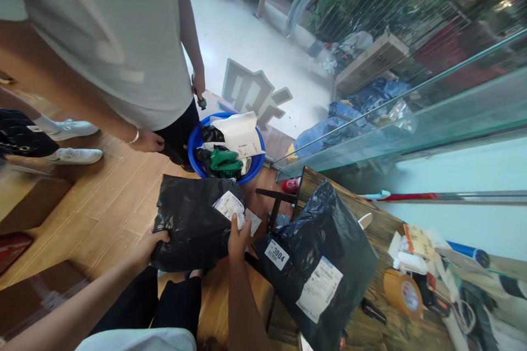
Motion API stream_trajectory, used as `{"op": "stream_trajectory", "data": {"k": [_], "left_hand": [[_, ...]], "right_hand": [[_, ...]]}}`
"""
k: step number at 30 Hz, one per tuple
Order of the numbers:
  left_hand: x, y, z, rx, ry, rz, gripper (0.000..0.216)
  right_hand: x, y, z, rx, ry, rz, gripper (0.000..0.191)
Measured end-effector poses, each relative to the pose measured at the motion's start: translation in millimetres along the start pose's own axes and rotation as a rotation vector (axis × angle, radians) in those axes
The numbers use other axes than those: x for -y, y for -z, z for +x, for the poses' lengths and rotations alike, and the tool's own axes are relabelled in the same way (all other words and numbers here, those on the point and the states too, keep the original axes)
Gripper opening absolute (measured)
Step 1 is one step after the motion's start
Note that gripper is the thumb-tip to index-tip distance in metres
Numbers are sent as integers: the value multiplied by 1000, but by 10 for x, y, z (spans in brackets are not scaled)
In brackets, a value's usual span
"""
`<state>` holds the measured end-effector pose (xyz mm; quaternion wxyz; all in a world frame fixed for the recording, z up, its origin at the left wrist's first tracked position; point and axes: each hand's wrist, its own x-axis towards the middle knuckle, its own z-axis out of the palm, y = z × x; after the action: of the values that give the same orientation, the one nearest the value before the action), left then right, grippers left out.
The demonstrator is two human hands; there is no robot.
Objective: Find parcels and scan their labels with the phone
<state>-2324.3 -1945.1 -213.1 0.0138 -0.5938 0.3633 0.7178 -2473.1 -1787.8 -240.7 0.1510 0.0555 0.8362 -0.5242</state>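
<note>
Head view: left hand (150,244) grips a black parcel bag (191,222) by its edge while right hand (239,238) pinches its white label (229,205), above a wooden floor (111,197).

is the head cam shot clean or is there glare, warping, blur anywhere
Head view: strong wide-angle warp, the glass railing bows and tilts; daylight washes out the pale floor beyond it; the glass carries hazy reflections; the black parcel in both hands is dim but its label is sharp; corners go soft.
</note>
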Motion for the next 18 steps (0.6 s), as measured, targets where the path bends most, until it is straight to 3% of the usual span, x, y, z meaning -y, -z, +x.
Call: {"op": "stream_trajectory", "data": {"k": [6, 10, 13, 15, 18], "left_hand": [[-389, 257, -354, 110, -96, 15, 33], [-702, 164, -596, 156, -145, 50, 50], [-932, 17, -837, 220, -189, 126, 56], [-1059, -55, -994, 254, -203, 174, 59], [-1196, -127, -1167, 266, -263, 245, 60]], "right_hand": [[363, 222, -426, 9, -19, 129, 57], [590, 488, -563, -17, -52, 219, 71], [706, 699, -620, -33, -182, 286, 88], [751, 814, -673, 61, -283, 361, 93], [808, 963, -787, 263, -320, 499, 86]]}}
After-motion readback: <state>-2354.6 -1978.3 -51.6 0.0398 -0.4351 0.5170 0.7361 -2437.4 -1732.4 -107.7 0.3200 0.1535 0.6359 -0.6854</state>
